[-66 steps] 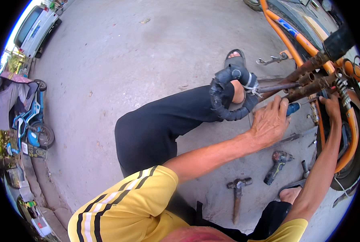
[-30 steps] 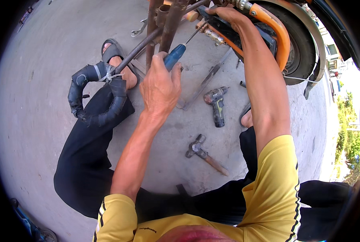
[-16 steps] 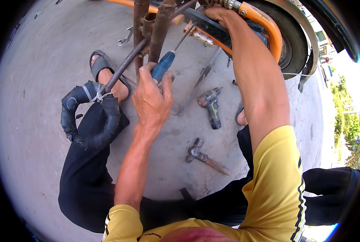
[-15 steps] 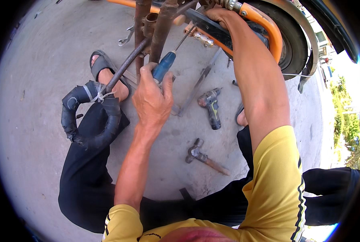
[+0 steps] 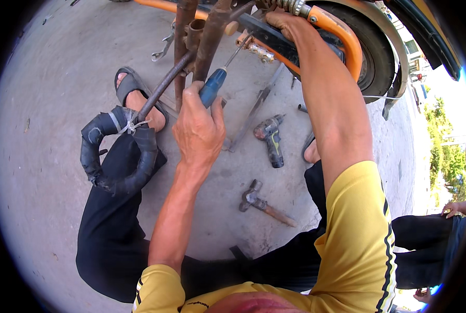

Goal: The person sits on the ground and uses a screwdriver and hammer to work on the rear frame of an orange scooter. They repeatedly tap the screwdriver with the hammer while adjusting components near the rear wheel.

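Note:
My left hand (image 5: 199, 125) is closed around the blue handle of a screwdriver (image 5: 212, 87). The thin shaft slants up and right, its tip beside a small orange bracket with a silvery peg (image 5: 261, 52) on the vehicle. My right arm stretches over the dark bar (image 5: 267, 28) of the orange-framed two-wheeler (image 5: 352, 39). At its top, my right hand (image 5: 283, 22) reaches in beside the coil spring (image 5: 296, 6); its fingers are mostly hidden behind the parts. Just left of the screwdriver stands a rusty tube frame (image 5: 208, 47).
A cordless drill (image 5: 270, 136) and a hammer (image 5: 264, 203) lie on the concrete floor between my legs. A black-wrapped ring (image 5: 89, 148) on a metal rod hangs over my left leg. Spanners (image 5: 162, 49) lie beyond the tubes. Another person's hand (image 5: 454, 208) and dark trousers show at right.
Both my hands stay almost where they were, the screwdriver still in the left. The view has shifted slightly. Another person's hands have come into sight at the right edge.

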Demonstrator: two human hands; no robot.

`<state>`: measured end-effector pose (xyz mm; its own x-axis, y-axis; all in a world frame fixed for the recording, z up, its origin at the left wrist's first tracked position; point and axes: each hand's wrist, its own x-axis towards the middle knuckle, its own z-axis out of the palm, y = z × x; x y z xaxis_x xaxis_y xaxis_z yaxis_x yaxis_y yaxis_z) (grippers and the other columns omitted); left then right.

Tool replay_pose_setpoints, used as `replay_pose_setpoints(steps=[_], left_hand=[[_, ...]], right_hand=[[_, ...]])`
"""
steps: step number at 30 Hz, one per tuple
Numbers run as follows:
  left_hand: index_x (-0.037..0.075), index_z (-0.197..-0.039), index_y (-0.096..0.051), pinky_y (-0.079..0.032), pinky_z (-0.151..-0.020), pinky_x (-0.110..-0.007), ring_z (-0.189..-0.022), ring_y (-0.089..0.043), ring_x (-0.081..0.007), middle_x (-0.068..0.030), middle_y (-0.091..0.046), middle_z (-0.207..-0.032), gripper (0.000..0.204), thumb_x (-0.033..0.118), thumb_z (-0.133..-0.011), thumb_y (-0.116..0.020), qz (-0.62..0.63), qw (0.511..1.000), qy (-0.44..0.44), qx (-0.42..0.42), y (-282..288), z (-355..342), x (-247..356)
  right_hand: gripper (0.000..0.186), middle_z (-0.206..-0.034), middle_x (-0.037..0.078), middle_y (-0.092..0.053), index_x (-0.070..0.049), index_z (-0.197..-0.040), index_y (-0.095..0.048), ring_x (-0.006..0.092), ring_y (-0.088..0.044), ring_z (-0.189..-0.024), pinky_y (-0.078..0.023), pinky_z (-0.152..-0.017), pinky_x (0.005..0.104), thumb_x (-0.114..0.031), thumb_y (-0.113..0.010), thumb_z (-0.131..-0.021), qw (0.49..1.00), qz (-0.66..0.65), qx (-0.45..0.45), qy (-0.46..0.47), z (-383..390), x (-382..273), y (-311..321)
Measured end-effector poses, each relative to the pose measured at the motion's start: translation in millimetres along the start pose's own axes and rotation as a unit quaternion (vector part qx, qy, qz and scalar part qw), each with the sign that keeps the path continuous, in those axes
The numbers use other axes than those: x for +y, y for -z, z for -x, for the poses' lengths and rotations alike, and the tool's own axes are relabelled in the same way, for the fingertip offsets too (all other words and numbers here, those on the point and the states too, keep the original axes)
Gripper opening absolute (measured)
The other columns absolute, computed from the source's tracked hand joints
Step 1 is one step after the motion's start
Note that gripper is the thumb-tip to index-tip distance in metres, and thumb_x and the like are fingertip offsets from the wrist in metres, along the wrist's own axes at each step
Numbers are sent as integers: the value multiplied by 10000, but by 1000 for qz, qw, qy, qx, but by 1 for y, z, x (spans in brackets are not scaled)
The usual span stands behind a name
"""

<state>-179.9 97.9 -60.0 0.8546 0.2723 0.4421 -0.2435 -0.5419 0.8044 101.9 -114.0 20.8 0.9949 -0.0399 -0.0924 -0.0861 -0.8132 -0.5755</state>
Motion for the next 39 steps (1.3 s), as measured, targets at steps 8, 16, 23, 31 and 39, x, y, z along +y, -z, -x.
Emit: replay_pose_setpoints(steps=[8, 16, 23, 31, 39], left_hand=[[0, -1256, -501, -540, -687, -550, -867, -698, -473, -267, -694, -1002, 454, 100, -906, -772, -61, 998, -22, 4, 3, -3, 3], [-18, -1144, -493, -490, -616, -552, -764, -682, -483, -275, -690, -857, 337, 275, -1049, -630, -89, 990, 85, -73, 10, -13, 14], [-34, -1219, -472, -522, -783, -576, -983, -694, -463, -270, -699, -1063, 402, 265, -1021, -654, -34, 985, 148, -87, 9, -14, 16], [-36, -1232, -505, -532, -685, -544, -869, -692, -480, -305, -664, -1024, 383, 217, -1005, -680, -112, 993, -35, -15, 6, -5, 6], [-33, -1109, -568, -520, -721, -584, -829, -701, -508, -295, -698, -786, 398, 364, -1080, -554, -32, 975, 176, -132, 13, -27, 5]], right_hand=[[471, -1286, 220, -708, 20, -1323, -646, 300, -712, -1104, -594, -870, 430, -94, -728, -874, 995, 90, 38, 8, 8, -7, 0], [481, -1292, 221, -705, 23, -1328, -643, 302, -708, -1114, -590, -877, 435, -95, -734, -871, 995, 90, 43, 23, 13, -16, 4], [490, -1297, 222, -702, 25, -1333, -640, 303, -704, -1123, -586, -882, 439, -96, -738, -869, 994, 91, 47, 32, 15, -21, 2], [501, -1304, 223, -698, 28, -1338, -636, 305, -700, -1133, -582, -889, 443, -98, -744, -866, 994, 92, 47, 36, 19, -19, 3], [511, -1310, 224, -695, 31, -1344, -633, 306, -696, -1143, -578, -895, 448, -99, -750, -863, 994, 87, 48, 41, 20, -20, 4]])
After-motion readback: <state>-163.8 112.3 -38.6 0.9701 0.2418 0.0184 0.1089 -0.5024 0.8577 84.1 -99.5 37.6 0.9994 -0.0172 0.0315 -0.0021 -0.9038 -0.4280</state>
